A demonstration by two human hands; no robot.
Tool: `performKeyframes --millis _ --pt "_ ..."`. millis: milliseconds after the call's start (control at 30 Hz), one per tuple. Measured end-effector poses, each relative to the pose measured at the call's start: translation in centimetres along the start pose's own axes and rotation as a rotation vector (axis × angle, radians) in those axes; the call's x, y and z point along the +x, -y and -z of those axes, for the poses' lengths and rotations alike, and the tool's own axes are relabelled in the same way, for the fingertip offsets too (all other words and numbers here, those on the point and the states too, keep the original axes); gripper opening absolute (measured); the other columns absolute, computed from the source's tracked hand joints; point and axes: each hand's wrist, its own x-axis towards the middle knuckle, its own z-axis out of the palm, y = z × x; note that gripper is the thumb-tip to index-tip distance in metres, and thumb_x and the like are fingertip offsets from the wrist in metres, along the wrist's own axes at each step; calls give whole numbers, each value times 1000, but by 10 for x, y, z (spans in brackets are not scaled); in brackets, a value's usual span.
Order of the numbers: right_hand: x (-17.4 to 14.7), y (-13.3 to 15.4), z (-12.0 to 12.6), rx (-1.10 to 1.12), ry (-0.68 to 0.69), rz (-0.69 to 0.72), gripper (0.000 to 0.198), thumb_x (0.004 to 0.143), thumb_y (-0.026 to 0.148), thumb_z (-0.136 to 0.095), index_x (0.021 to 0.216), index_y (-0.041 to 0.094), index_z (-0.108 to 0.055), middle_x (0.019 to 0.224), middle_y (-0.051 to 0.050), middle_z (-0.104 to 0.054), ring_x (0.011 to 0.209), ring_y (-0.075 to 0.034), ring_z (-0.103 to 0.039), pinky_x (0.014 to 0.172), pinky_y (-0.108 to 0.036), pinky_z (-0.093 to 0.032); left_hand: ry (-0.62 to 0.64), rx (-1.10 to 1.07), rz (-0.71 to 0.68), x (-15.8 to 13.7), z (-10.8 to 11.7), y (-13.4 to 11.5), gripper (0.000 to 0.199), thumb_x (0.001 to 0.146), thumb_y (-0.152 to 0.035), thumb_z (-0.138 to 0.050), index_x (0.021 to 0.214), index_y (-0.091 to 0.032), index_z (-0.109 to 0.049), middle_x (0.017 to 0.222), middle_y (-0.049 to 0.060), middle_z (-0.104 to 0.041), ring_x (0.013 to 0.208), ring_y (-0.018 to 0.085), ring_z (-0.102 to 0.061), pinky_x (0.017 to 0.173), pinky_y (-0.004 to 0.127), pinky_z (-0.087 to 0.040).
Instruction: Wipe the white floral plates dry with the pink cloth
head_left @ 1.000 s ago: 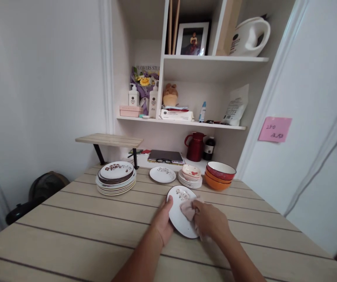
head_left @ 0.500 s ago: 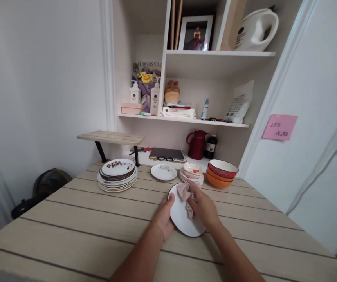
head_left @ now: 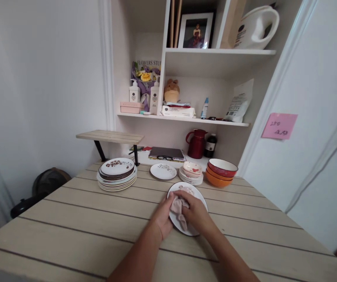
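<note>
A white plate [head_left: 199, 196] with a dark rim and a faint flower print is tilted above the near middle of the table. My left hand [head_left: 163, 217] grips its left edge, thumb on the upper face. My right hand [head_left: 196, 211] is closed on a crumpled pinkish cloth [head_left: 181, 209] and presses it against the plate's left part, close to my left thumb. Part of the print is covered by the cloth and fingers. Just beyond lies a single flowered plate [head_left: 163, 171], flat on the table.
Stacked plates [head_left: 117, 172] stand at left under a small raised shelf [head_left: 109, 136]. Small dishes [head_left: 192, 172] and a pile of bowls [head_left: 221, 174] are at right. Behind them are a closed laptop [head_left: 166, 152], a red jug [head_left: 197, 144] and a dark bottle [head_left: 211, 145].
My right hand has slid the cloth from the plate's upper middle to its left side, toward my left thumb. The flower print at the plate's top now shows. My left hand keeps its grip.
</note>
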Motion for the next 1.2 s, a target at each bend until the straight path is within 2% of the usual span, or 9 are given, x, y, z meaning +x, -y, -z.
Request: performKeyframes --millis 167,333,467,600,700,833,1033,1100,1200 --pt "2 -25 20 -133 -139 -195 44 80 23 -46 120 27 -64 123 -6 -63 106 -22 -60 90 -33 -44 -41 34 22 -4 -4 0 55 76 -42 -71 123 -17 -58 108 15 -71 96 27 -68 88 40 -51" --pt "-9 -24 41 -297 61 -389 29 78 27 -51 101 28 -69 88 -2 -72 74 -18 -64 64 -26 -40 -86 40 13 -7 -5 1 57 74 -42 -73 123 -17 -58 111 16 -70 97 29 -67 88 40 -50" --pt "-15 -11 35 -233 207 -261 14 73 25 -55 81 24 -66 69 1 -68 62 -15 -58 57 -24 -36 -84 28 14 -5 -2 2 56 76 -45 -70 122 -17 -58 114 16 -68 98 28 -67 88 40 -50" --pt "-10 -1 13 -85 107 -83 32 73 19 -50 101 24 -66 97 -2 -71 88 -20 -62 78 -28 -44 -60 30 28 -3 -2 1 51 78 -43 -68 121 -17 -58 111 15 -70 97 26 -67 86 38 -51" --pt "0 -3 3 -82 -64 -110 47 76 18 -47 121 26 -59 119 -5 -63 106 -21 -58 91 -32 -42 -79 54 22 -3 -2 0 49 77 -40 -70 119 -16 -60 105 14 -71 93 26 -68 84 38 -52" --pt "4 -15 12 -254 -146 -268 54 79 17 -45 130 30 -53 119 -6 -58 93 -18 -61 79 -28 -43 -87 73 37 -4 -4 1 53 76 -40 -71 121 -16 -59 104 14 -72 90 26 -69 84 38 -52" --pt "-12 -18 43 -379 116 -359 28 71 16 -52 92 26 -67 84 -2 -67 71 -16 -57 60 -24 -33 -85 81 36 -6 -5 2 56 74 -41 -73 122 -16 -58 110 16 -70 95 28 -68 87 40 -51" --pt "-16 -11 43 -315 250 -292 19 67 17 -55 80 24 -66 71 1 -65 66 -16 -55 58 -24 -32 -81 77 26 -5 -4 2 54 75 -40 -72 121 -16 -59 112 16 -69 97 28 -67 88 40 -51" --pt "-15 3 27 -148 271 -124 25 67 16 -53 87 24 -67 81 1 -69 75 -17 -59 66 -25 -39 -65 71 21 -3 -2 2 50 77 -39 -71 119 -15 -60 111 16 -70 99 27 -67 88 39 -50"
